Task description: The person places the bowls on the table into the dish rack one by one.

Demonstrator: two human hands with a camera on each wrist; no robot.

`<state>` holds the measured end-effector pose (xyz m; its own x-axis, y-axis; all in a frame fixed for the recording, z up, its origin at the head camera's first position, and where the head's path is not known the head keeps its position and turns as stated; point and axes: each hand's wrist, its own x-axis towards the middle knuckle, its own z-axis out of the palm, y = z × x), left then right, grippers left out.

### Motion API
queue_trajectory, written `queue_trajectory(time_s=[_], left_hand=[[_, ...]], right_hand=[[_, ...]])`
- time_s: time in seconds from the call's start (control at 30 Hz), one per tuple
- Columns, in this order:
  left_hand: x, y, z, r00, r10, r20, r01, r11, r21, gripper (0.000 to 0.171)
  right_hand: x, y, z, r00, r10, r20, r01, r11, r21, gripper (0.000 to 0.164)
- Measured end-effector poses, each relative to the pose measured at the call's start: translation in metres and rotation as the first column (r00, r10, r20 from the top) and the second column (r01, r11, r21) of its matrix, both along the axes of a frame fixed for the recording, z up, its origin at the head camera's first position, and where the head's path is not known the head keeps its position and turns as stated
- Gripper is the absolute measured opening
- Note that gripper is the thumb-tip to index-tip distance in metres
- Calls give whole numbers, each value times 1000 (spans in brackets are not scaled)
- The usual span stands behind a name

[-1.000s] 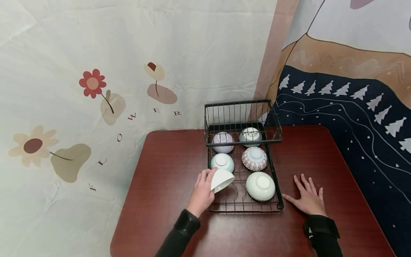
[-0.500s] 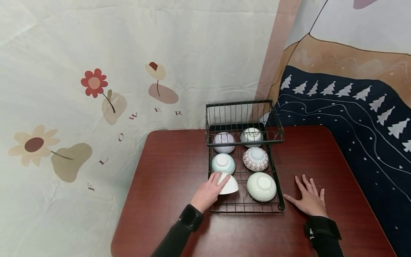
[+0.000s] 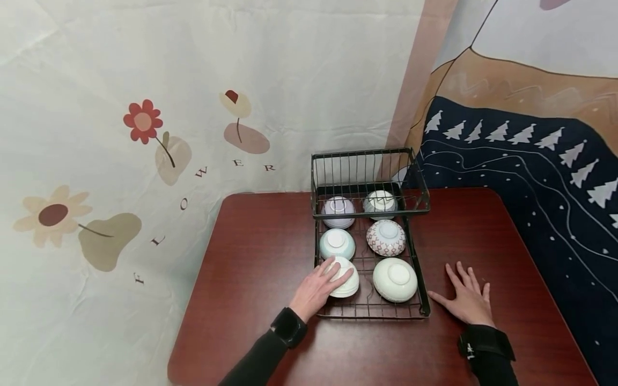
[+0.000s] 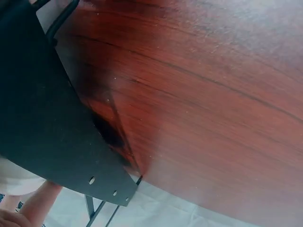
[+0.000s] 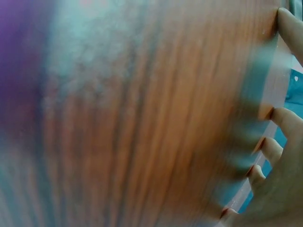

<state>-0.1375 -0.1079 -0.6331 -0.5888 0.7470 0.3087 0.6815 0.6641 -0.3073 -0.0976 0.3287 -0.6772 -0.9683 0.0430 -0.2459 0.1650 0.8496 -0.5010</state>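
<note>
My left hand [image 3: 314,289] holds a white bowl [image 3: 346,288], which is upside down in the front left of a black wire rack [image 3: 367,310]. Its fingers and thumb lie over the bowl's side near the foot. In the left wrist view, a bit of the white bowl [image 4: 19,177] and part of the hand [image 4: 35,205] show past the rack's dark side panel [image 4: 57,118]. Right of the rack, my right hand [image 3: 465,300] rests on the table, fingers spread. In the right wrist view the right hand's fingertips [image 5: 284,120] touch the tabletop.
Other upturned bowls stand in the rack: pale blue [image 3: 337,244], cream [image 3: 395,280], red-patterned [image 3: 386,238], lilac [image 3: 338,213] and grey-white [image 3: 380,203]. A raised wire basket [image 3: 369,214] hangs over the back bowls. The reddish-brown table [image 3: 260,241] meets a printed cloth backdrop [image 3: 289,80].
The white bowl, tilted in my left hand a second ago, has turned rim down and come to lie in the rack's front left. My right hand has stayed in place.
</note>
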Motion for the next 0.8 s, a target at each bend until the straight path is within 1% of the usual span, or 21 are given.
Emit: queue_trajectory(time_s=[0.1,0.2,0.3,0.4,0.5,0.57,0.7,0.8], left_hand=[[0,-2,-1,999,-42,31,42,999,10,84],[1,-2,-1,994,-74,80,73,997,18,84],[2,-1,2,989,-72,131,72,997,9,85],[4,0,4,985,-63,160,66,998,-12,79],[4,1,4,985,-58,163,62,998,-18,68],[4,2,4,987,-52,150,55,998,-16,63],[4,2,4,991,-44,127,46,999,-12,62],[5,2,3,991,-43,124,44,999,-5,64]], right_hand=[[0,1,0,1000,1,-9,-1,1000,5,117],[1,2,-1,1000,3,-10,-3,1000,5,117],[1,2,-1,1000,2,-8,-2,1000,1,117],[1,1,-1,1000,0,-9,0,1000,-3,117],[1,1,-1,1000,0,-10,0,1000,-2,118],[1,1,-1,1000,0,-12,0,1000,-1,118],[0,1,-1,1000,0,-12,0,1000,1,118],[0,1,-1,1000,-1,-14,1,1000,6,118]])
